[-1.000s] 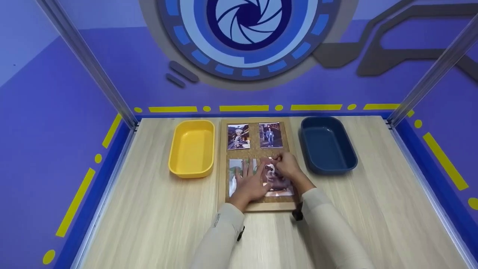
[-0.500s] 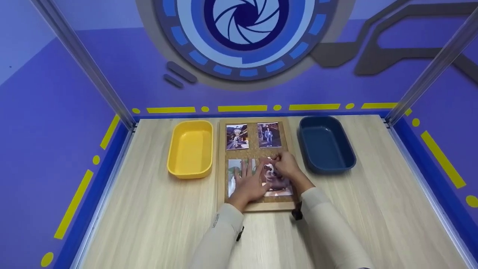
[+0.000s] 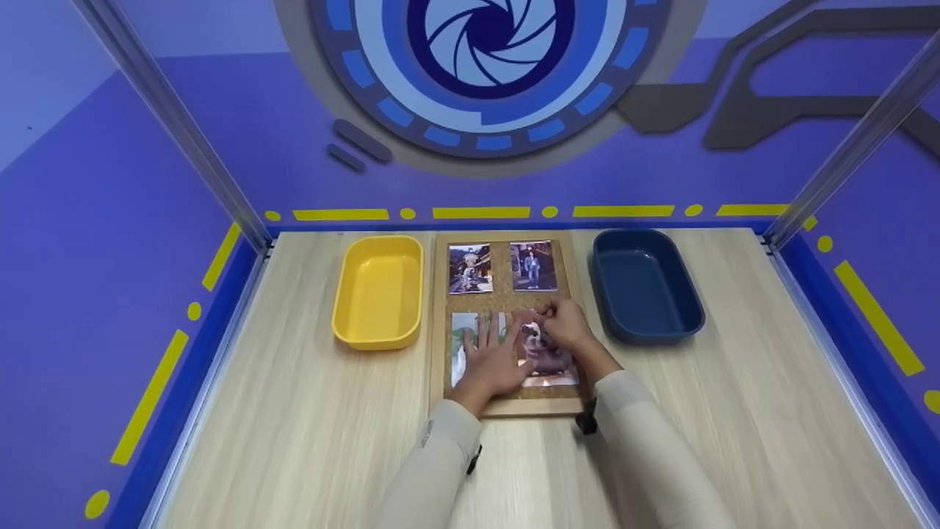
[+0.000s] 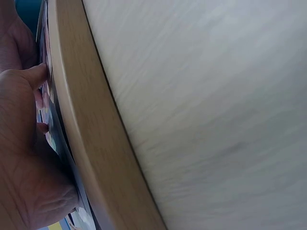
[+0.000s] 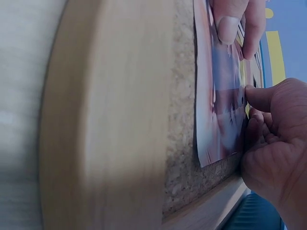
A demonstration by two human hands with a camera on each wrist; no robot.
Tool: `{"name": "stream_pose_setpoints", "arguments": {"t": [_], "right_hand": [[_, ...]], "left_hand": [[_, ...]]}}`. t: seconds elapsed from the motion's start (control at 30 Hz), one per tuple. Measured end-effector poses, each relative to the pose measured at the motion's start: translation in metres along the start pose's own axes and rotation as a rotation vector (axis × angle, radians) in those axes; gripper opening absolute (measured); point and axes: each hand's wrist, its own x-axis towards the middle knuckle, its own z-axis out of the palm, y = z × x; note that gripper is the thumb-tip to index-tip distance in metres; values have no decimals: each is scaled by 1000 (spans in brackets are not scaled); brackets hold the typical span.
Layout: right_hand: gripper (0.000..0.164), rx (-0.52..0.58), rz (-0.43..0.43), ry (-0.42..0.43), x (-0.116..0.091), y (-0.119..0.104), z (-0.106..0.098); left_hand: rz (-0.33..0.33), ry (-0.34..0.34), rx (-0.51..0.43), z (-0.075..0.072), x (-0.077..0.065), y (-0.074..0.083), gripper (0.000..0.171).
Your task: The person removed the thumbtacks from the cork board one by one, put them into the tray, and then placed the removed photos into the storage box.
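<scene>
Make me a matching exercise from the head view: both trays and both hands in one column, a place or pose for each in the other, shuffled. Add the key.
Column one:
1. Yellow tray
2. Dark blue tray
3. Left hand
4. Right hand

Column two:
A. Spread over the lower-left photo
B. To the right of the corkboard
C. Curled near the top of the lower-right photo
D. To the left of the corkboard

Pairs: 1-D, 2-B, 3-A, 4-C

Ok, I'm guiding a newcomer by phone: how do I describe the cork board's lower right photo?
Between the yellow oblong tub and the dark blue oblong tub lies a wood-framed cork board. At its lower right is a partly covered brownish rectangular photo. Its dark picture with a white patch sets it apart from the pale green-and-white photo on its left.
</scene>
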Motion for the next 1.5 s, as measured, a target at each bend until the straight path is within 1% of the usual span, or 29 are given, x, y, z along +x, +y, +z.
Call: {"name": "stream_pose_setpoints", "arguments": {"t": [0.2,0.27,0.43,0.6,0.93,1.07,1.3,1.5], "right_hand": [[5,2,-9,-11,-1,0,-1],[5,-3,-14,-12,-1,-1,-1],[4,-2,-20,-16,-2,-4,-4],[4,10,-11,-21,0,-3,-3],[5,-7,-23,-41,2,1,-4],[7,-4,-23,-54,1,2,-4],[8,-5,-23,-57,1,1,-5],[9,-11,-41,-58,1,0,-6]], "left_hand": [[7,21,-5,1,-2,-1,93],[8,25,2,-1,-3,0,92],[6,11,6,-4,-4,3,90],[2,1,-13,-2,-2,1,90],[-5,6,-10,-3,-3,3,90],[4,11,-9,-5,-5,3,90],[0,7,-7,1,-1,0,92],[-6,-6,-8,0,0,0,92]]}}
